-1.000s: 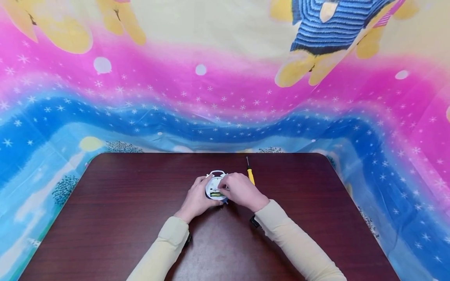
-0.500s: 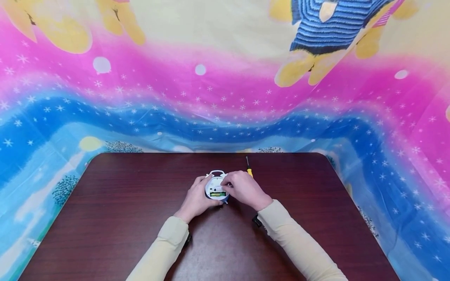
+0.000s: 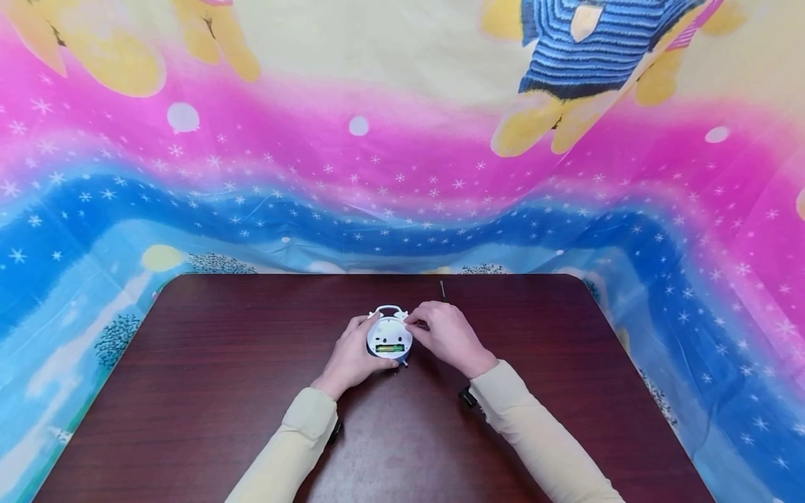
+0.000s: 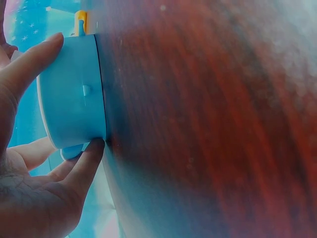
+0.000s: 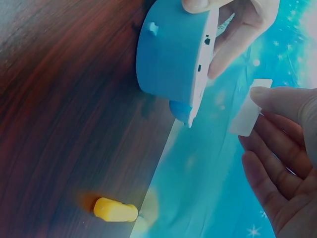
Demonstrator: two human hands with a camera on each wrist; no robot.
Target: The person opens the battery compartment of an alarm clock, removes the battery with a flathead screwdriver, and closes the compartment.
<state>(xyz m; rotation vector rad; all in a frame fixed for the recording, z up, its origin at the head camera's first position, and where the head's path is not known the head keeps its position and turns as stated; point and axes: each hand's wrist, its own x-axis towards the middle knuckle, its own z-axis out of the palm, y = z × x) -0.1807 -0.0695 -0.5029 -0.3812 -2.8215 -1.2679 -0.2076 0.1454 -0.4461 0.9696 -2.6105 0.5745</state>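
Observation:
In the head view a small twin-bell alarm clock lies on the table with its white back up. A green battery shows in its uncovered slot. My left hand grips the clock's rim from the left; the left wrist view shows thumb and fingers round its blue side. Just above the clock's right edge, my right hand pinches a small, flat white battery cover between thumb and fingers. That cover is apart from the clock in the right wrist view.
A screwdriver lies on the dark wooden table beyond my right hand. Only its shaft shows in the head view; its yellow handle appears in the right wrist view. A printed cloth hangs around the table's far edge and sides.
My right hand has moved up and right, away from the battery slot, with the battery cover, exposing more of the clock's back. It now hides the screwdriver's handle. The left hand keeps its place.

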